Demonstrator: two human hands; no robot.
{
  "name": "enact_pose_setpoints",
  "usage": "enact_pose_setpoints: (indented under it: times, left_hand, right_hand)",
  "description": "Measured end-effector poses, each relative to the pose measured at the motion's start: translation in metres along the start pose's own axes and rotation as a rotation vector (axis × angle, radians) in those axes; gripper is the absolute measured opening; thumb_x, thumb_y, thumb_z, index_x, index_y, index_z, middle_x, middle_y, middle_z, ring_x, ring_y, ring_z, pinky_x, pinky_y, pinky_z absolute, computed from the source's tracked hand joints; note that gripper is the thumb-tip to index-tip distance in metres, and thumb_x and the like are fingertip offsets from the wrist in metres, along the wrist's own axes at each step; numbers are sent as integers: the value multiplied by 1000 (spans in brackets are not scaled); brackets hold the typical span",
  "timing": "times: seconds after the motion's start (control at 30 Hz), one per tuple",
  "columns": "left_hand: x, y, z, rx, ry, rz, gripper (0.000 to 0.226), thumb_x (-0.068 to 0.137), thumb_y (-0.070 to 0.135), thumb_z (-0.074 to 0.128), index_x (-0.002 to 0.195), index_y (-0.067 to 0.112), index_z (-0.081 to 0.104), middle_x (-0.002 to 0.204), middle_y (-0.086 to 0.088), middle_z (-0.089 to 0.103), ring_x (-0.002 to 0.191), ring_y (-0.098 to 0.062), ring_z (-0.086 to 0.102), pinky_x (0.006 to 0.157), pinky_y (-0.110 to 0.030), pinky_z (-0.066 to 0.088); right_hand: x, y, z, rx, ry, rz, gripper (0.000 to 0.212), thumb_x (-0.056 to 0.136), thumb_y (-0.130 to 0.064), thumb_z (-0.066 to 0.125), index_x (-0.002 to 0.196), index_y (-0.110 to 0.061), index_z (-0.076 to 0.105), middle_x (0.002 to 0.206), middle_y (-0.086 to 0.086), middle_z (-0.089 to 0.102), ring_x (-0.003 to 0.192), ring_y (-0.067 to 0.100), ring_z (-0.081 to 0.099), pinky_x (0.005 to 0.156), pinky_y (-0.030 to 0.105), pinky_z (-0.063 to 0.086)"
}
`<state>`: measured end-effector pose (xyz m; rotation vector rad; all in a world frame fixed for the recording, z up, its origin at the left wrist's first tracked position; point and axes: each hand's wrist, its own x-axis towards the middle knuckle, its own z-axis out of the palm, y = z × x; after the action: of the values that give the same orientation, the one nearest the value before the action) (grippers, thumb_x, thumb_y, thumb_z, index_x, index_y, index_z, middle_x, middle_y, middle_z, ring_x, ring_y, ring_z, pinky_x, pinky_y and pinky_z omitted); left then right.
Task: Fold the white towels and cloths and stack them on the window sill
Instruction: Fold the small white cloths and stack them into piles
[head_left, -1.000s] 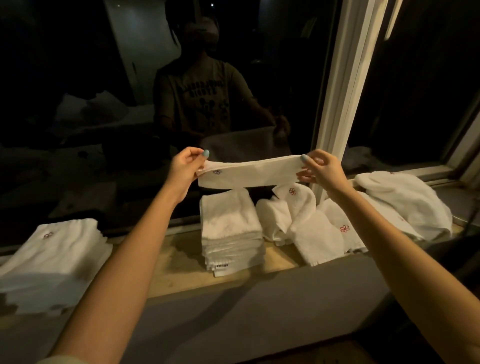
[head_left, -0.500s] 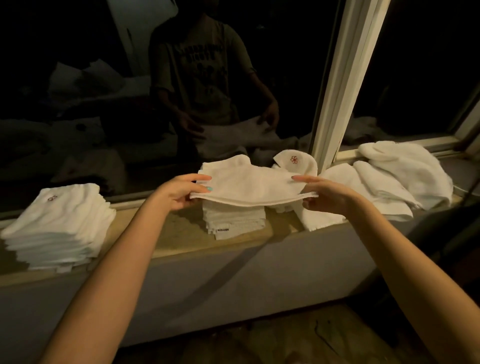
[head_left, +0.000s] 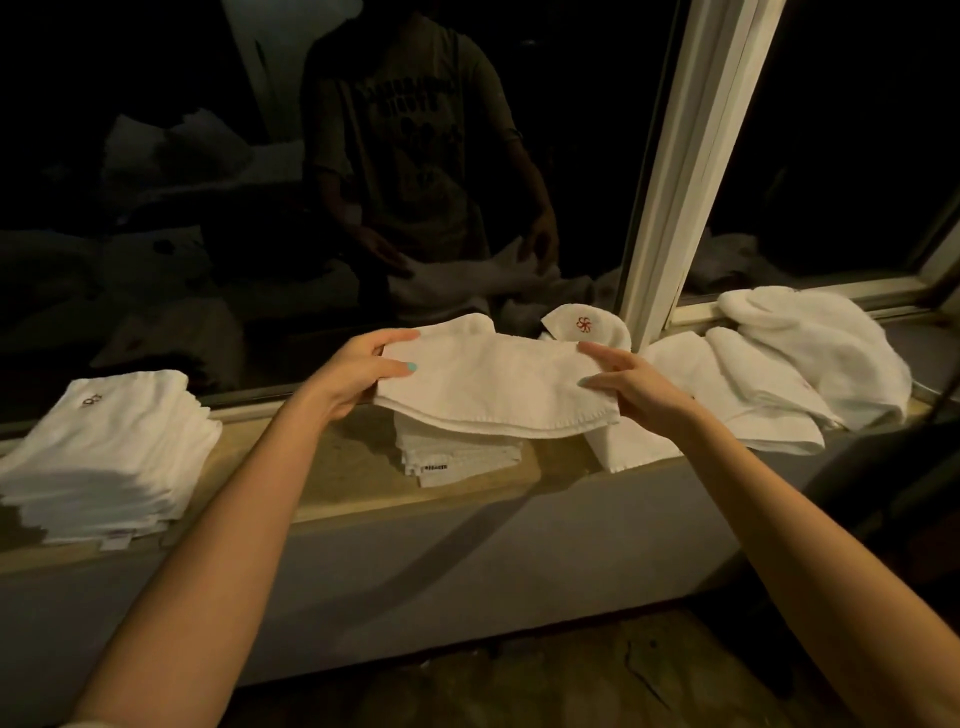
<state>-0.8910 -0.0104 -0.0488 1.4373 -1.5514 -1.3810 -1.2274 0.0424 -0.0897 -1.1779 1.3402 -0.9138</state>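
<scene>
Below the dark, reflecting window glass (head_left: 156, 208), the window sill (head_left: 363, 467) is carrying a left stack (head_left: 104, 457), a middle stack (head_left: 457, 457) and a loose heap (head_left: 810, 353), while the left hand (head_left: 358, 374) and right hand (head_left: 634, 387), each pinching an end of the folded cloth (head_left: 493, 384), are holding it flat just over the middle stack, lower than a second ago.

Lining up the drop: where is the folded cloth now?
Head view, centre: the folded cloth is held between the left hand and right hand, over the middle stack on the window sill.
</scene>
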Motion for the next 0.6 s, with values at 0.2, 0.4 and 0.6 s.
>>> enact_pose_setpoints:
  times: [0.2, 0.4, 0.6]
  left_hand:
    - [24, 20, 12, -12, 39, 216, 49, 88, -2, 61, 121, 34, 58, 134, -2, 52, 118, -17, 54, 83, -27, 53]
    - [45, 1, 25, 143, 59, 99, 53, 87, 1, 64, 131, 29, 55, 146, -5, 42, 138, -25, 34, 103, -31, 40]
    - [46, -18, 29, 110, 20, 22, 62, 86, 0, 65, 135, 36, 51, 152, -5, 34, 139, -23, 33, 99, -29, 40]
  right_hand:
    - [14, -17, -20, -181, 126, -135, 54, 90, -11, 63, 138, -27, 46, 136, 1, 42, 119, 24, 48, 80, 25, 53]
    - [27, -30, -36, -395, 65, -52, 65, 86, -2, 64, 142, -22, 36, 130, 2, 36, 115, 24, 43, 86, 36, 52]
    - [38, -26, -45, -373, -24, 43, 73, 83, 1, 66, 143, -25, 33, 131, 7, 37, 117, 28, 44, 82, 34, 52]
